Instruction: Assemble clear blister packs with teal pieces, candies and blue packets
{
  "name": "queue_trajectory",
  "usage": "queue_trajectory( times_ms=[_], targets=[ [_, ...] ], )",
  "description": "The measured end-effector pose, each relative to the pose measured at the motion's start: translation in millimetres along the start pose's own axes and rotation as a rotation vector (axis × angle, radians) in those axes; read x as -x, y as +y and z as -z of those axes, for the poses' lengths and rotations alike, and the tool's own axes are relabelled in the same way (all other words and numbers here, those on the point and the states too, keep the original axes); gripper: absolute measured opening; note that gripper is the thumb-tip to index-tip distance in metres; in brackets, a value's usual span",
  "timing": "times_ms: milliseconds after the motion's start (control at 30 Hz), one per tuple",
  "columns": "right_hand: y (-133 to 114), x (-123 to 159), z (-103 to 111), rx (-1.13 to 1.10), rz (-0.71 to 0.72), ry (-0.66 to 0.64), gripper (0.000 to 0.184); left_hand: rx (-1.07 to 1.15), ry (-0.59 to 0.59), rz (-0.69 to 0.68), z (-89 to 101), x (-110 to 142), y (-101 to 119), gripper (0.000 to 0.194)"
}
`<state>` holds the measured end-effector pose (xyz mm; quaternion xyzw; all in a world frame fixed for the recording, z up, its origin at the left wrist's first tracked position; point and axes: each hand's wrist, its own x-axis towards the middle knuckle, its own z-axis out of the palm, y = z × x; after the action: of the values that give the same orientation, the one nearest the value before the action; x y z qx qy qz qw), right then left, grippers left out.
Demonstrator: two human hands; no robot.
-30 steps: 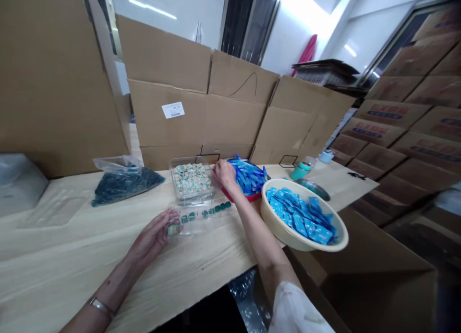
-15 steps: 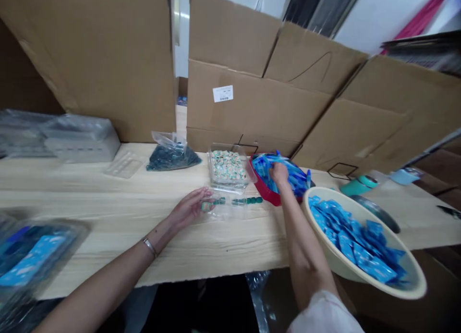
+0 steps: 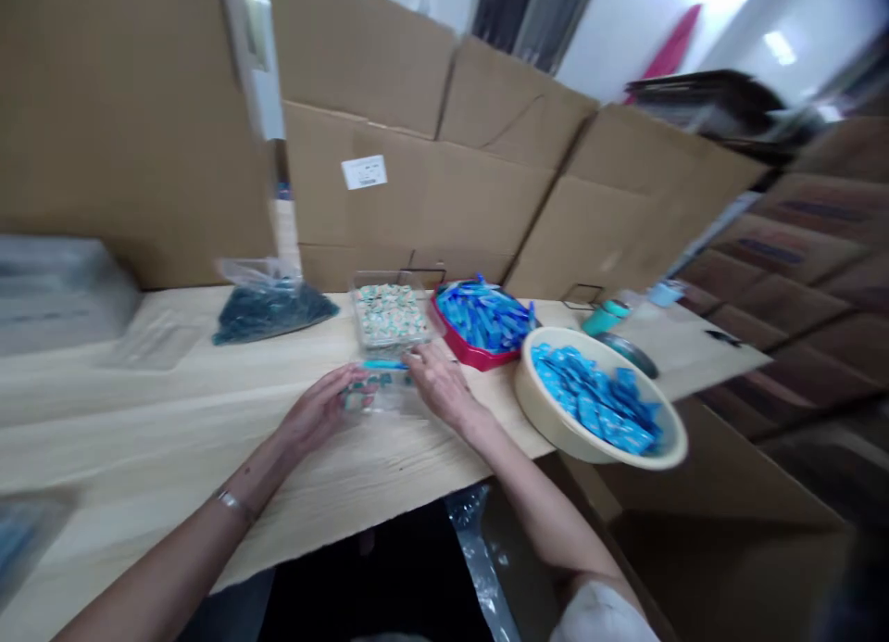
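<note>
A clear plastic tray (image 3: 399, 404) lies on the table in front of me, with small pale and green pieces at its left end. My left hand (image 3: 320, 409) is closed on the tray's left end. Over the tray's far edge, my right hand (image 3: 441, 384) pinches a slim blue pen-like stick (image 3: 386, 365), which lies crosswise. Just behind stands a clear box (image 3: 393, 318) full of small white-and-green pieces. To its right is a red tray (image 3: 481, 357) heaped with more blue sticks (image 3: 482, 313).
A cream basin (image 3: 556, 421) of blue packets (image 3: 597, 401) overhangs the table's front edge at right. A bag of dark material (image 3: 270, 308) and another clear tray (image 3: 156, 336) lie at left. Cardboard (image 3: 431, 197) walls the back. A teal bottle (image 3: 606, 318) lies behind the basin.
My right hand has come left from the red tray to the clear tray, bringing a blue stick. My left hand stays at the tray's left end. The view has swung right.
</note>
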<state>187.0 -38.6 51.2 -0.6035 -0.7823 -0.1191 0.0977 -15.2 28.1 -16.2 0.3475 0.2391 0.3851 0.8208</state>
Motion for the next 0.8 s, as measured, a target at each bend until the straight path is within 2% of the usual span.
queue_trajectory(
  times_ms=[100,200,233,300,400,533,667,733,800],
  targets=[
    [16.8,16.1,15.3,0.020,-0.135,0.011,0.024,-0.005,0.053,0.023,0.8,-1.7,0.9,0.022],
    [65.7,45.6,45.2,0.153,-0.508,-0.055,0.026,-0.016,0.078,0.034,-0.1,-4.6,1.3,0.022],
    [86.3,57.1,55.7,0.210,-0.655,-0.121,0.028,-0.017,0.081,0.036,-0.9,-4.9,1.1,0.022],
    [126.3,79.9,72.6,0.284,-0.912,-0.366,0.032,-0.021,0.080,0.043,-2.3,-4.4,0.6,0.022],
    [166.7,109.8,82.8,0.271,-1.014,-0.544,0.030,-0.036,0.078,0.034,-1.7,-3.9,-0.1,0.023],
    [175.6,139.5,73.3,0.206,-1.046,-0.658,0.036,-0.042,0.066,0.025,1.3,-5.6,-1.1,0.023],
    [168.4,156.2,64.4,0.208,-1.086,-0.657,0.032,-0.016,0.049,0.012,-0.3,-4.4,-3.0,0.022],
    [163.9,160.0,68.3,0.253,-1.127,-0.589,0.032,0.012,0.036,0.013,-1.7,-2.6,-3.8,0.021],
    [156.3,158.8,77.8,0.304,-1.165,-0.393,0.031,0.037,0.016,-0.002,-2.0,-1.5,-4.0,0.020]
  ],
)
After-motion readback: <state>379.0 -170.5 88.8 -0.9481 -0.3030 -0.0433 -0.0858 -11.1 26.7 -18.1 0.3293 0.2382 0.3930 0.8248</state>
